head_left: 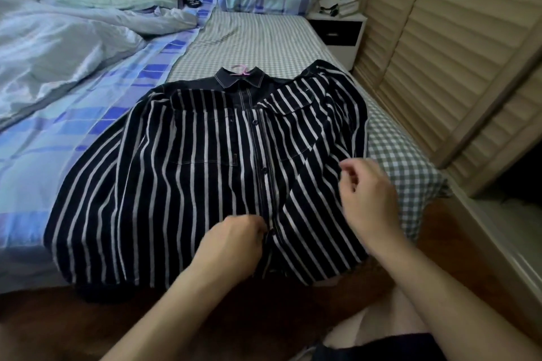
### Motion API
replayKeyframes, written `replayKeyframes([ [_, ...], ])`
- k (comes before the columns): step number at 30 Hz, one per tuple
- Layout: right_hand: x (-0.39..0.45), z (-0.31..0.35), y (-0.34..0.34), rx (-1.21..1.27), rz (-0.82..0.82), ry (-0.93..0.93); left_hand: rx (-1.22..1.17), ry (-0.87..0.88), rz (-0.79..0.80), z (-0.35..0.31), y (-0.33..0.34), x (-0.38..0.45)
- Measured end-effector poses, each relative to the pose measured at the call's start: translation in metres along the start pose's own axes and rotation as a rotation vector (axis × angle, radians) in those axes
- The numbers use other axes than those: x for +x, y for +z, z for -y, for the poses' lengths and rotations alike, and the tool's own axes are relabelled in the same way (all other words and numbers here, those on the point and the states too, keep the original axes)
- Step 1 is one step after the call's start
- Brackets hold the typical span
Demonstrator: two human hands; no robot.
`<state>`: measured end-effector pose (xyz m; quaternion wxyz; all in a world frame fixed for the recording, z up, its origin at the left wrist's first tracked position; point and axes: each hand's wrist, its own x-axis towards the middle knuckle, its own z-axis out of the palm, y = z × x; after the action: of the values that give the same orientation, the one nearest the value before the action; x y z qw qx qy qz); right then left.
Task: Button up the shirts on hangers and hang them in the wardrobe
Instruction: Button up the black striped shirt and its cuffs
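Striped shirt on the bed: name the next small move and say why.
Probably bring the right hand down to the placket beside the left hand, which pinches the black-and-white striped shirt at a low button; the right hand hovers loosely curled, holding nothing.

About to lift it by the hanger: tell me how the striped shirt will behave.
The striped shirt will probably hang limp, since it lies creased on the bed. Its hem already droops over the edge. The pink hanger should keep the shoulders spread.
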<state>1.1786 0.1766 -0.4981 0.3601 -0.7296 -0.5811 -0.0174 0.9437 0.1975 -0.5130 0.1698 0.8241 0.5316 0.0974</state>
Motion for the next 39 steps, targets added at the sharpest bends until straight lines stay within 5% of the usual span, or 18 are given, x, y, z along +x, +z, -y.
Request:
replayKeyframes([
  [2,0.031,-0.024,-0.009,0.010,0.063,0.401,-0.027,0.114,-0.134,0.000,-0.019,0.016],
  [4,0.048,-0.037,0.000,0.049,0.229,0.604,0.011,0.239,-0.122,-0.003,-0.029,0.038],
  [7,0.058,-0.036,0.015,0.205,0.282,0.712,0.080,0.316,0.073,-0.024,-0.019,0.069],
  [10,0.075,-0.036,-0.006,0.295,0.398,0.771,0.079,0.346,0.079,-0.039,0.000,0.086],
  [12,0.101,-0.044,-0.046,0.130,0.197,0.716,-0.034,0.338,0.065,-0.043,-0.005,0.096],
  [14,0.128,-0.053,-0.099,-0.105,-0.060,0.644,-0.162,0.321,0.105,-0.048,-0.018,0.103],
  [16,0.149,-0.050,-0.148,-0.301,-0.147,0.546,-0.137,0.357,0.339,-0.055,-0.027,0.109],
  [20,0.173,-0.035,-0.192,-0.768,-0.119,0.215,0.349,0.488,0.835,-0.076,-0.031,0.106],
  [23,0.188,-0.021,-0.200,-0.973,-0.046,0.089,0.128,0.450,0.643,-0.078,-0.062,0.105],
  [27,0.208,0.036,-0.197,-0.896,-0.284,-0.072,-0.412,0.195,0.200,-0.046,-0.130,0.112],
  [31,0.174,0.125,-0.142,-0.663,-0.410,-0.612,-1.088,-0.117,0.067,0.011,-0.174,0.106],
  [35,0.069,0.128,-0.028,-0.792,0.085,-1.360,-1.038,-0.283,-0.108,0.069,-0.162,0.079],
  [37,0.033,0.098,0.003,-0.865,0.373,-1.491,-0.935,-0.356,-0.118,0.095,-0.142,0.060],
  [39,0.025,0.069,0.018,-0.791,0.440,-1.397,-0.823,-0.398,-0.105,0.117,-0.124,0.045],
])
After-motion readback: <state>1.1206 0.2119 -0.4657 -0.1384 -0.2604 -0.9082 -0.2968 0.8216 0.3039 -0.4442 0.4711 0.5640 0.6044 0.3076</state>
